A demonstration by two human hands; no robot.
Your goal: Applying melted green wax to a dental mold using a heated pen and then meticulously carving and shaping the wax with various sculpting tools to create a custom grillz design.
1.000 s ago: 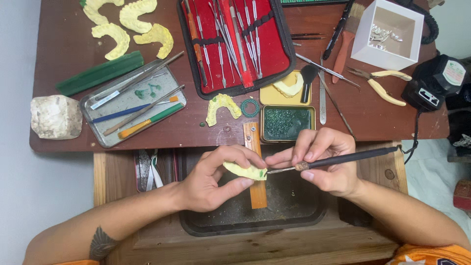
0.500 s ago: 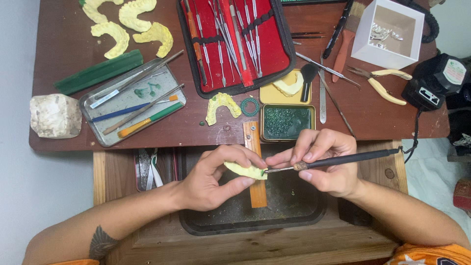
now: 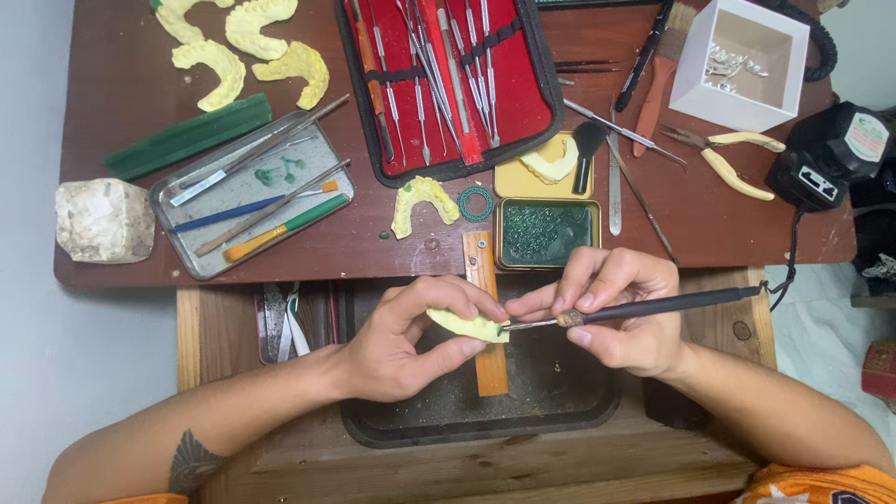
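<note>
While the left hand point(image 3: 401, 345) pinches a pale yellow dental cast point(image 3: 467, 326) between thumb and fingers over the dark tray point(image 3: 560, 411), the right hand point(image 3: 621, 317) grips a black-handled tool point(image 3: 644, 306) like a pen, its metal tip touching the cast's right end. Both hands are closed on what they hold, fingertips nearly meeting just above the cast. A wooden peg point(image 3: 485, 308) runs under the cast, and a tin of green wax point(image 3: 546, 233) sits just beyond it on the bench point(image 3: 121, 112), with a red instrument case point(image 3: 448, 84) farther back. More casts point(image 3: 238, 47) lie at the bench's far left corner. A cord point(image 3: 793, 252) trails from the tool's handle toward a black unit point(image 3: 831, 159); a tug on it could likely jolt the tip, gouging the cast or pricking the left fingertips so near it.
</note>
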